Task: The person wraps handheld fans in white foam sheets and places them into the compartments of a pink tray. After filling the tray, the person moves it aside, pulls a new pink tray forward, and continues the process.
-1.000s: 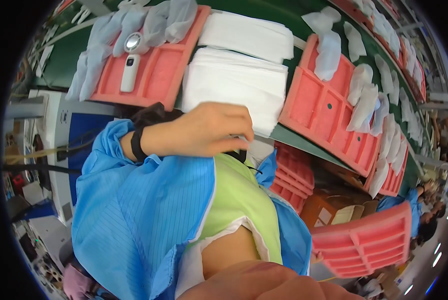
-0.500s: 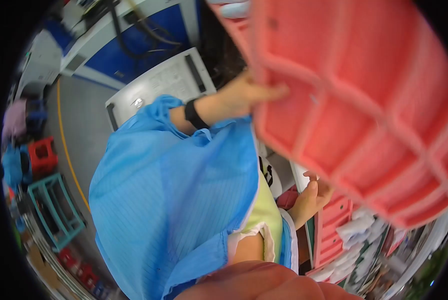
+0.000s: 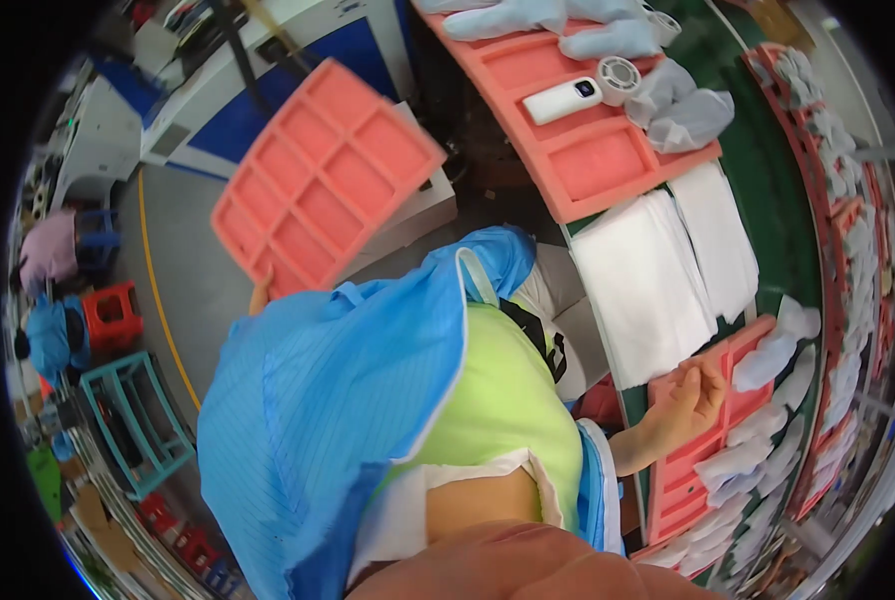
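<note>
My left hand (image 3: pixel 261 290) grips the lower edge of a pink divided tray (image 3: pixel 330 183), holding it tilted out on my left; only a few fingers show and the sleeve covers the rest. No items show in its compartments. My right hand (image 3: pixel 690 400) is loosely curled with its fingers apart and nothing visible in it. It hovers over the near edge of another pink tray (image 3: pixel 678 485), which carries several bagged items (image 3: pixel 753 450). Just beyond that hand lie two stacks of white sheets (image 3: pixel 643 285) on the green bench.
A third pink tray (image 3: pixel 608 165) at the far end of the bench holds a white handheld fan (image 3: pixel 580 92) and bagged pieces (image 3: pixel 680 105). A white-and-blue machine (image 3: pixel 268 90) stands at the back left. Red stools (image 3: pixel 113 315) and a teal frame (image 3: pixel 138 425) stand on the floor.
The pink tray has swung from the right, over the bench, to my left side, uncovering the white sheets and the fan. My right hand has moved slightly right.
</note>
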